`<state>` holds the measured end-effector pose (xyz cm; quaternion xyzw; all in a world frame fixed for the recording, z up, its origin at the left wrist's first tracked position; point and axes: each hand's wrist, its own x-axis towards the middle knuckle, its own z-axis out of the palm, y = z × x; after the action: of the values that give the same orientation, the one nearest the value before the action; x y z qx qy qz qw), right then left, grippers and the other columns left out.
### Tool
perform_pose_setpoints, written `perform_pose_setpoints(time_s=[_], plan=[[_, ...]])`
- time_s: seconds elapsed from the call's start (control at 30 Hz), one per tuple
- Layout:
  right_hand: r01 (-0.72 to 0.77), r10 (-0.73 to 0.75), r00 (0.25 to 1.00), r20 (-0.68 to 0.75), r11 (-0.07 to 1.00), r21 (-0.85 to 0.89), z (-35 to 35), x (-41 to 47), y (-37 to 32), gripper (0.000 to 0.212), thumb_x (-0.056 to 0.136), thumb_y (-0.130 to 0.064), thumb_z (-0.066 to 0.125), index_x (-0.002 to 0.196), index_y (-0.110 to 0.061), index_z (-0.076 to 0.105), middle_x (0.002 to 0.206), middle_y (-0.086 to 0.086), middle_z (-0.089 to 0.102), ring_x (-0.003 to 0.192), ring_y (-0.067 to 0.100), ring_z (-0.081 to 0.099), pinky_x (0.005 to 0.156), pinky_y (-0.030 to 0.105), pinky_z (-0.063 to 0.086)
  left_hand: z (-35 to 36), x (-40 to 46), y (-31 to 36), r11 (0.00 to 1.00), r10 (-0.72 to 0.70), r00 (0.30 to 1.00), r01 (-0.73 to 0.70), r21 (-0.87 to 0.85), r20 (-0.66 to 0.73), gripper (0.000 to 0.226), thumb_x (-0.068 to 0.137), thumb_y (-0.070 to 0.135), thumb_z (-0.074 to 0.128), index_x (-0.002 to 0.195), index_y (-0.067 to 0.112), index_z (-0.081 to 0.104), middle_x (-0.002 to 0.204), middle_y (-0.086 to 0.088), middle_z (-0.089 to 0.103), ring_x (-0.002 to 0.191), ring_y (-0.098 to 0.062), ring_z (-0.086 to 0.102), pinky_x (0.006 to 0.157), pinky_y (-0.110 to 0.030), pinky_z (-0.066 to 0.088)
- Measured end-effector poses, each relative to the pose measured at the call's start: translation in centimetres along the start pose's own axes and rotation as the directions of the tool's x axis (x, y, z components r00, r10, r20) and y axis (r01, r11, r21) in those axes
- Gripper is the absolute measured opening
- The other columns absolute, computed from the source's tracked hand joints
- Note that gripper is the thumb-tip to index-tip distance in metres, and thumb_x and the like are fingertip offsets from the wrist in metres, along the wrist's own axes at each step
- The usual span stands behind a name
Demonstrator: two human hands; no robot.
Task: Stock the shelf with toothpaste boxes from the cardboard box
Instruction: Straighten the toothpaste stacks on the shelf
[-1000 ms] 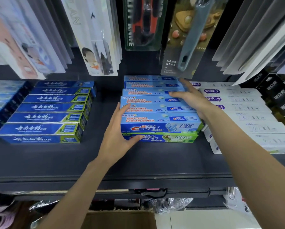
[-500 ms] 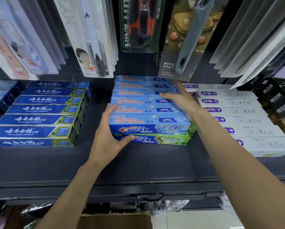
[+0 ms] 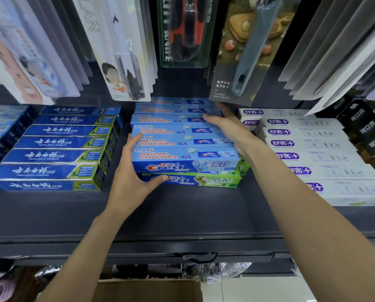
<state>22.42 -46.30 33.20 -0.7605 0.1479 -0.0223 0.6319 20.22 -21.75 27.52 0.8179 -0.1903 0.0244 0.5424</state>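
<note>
On the shelf, my left hand and right hand press flat, fingers released, against the Crest toothpaste boxes. Uneven pushing could skew the stack off the green box.

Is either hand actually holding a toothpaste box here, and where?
Neither lifts one. Left hand presses the Crest stack at its left end; right hand rests flat on its top right.

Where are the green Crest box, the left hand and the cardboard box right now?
green Crest box (image 3: 206, 180), head view: its front face.
left hand (image 3: 131, 171), head view: its back.
cardboard box (image 3: 147, 290), head view: its top flap.
</note>
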Motion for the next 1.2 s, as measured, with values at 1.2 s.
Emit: perform_pose_setpoints(time_s=[1.2], plan=[[0.052, -0.042, 0.999, -0.031, 0.843, 0.535, 2.5, -4.8, 4.5, 0.066, 0.09, -0.03, 0.055, 0.147, -0.034, 0.022, 0.128, -0.006, 0.06, 0.113, 0.016, 0.062, 0.088, 0.035, 0.054, -1.9, 4.4, 0.8, 0.601, -0.387, 0.903, 0.4, -0.692, 0.186, 0.042, 0.095, 0.035, 0.044, 0.136, 0.024, 0.045, 0.112, -0.001, 0.068, 0.092, -0.015, 0.07, 0.077, -0.032, 0.059]])
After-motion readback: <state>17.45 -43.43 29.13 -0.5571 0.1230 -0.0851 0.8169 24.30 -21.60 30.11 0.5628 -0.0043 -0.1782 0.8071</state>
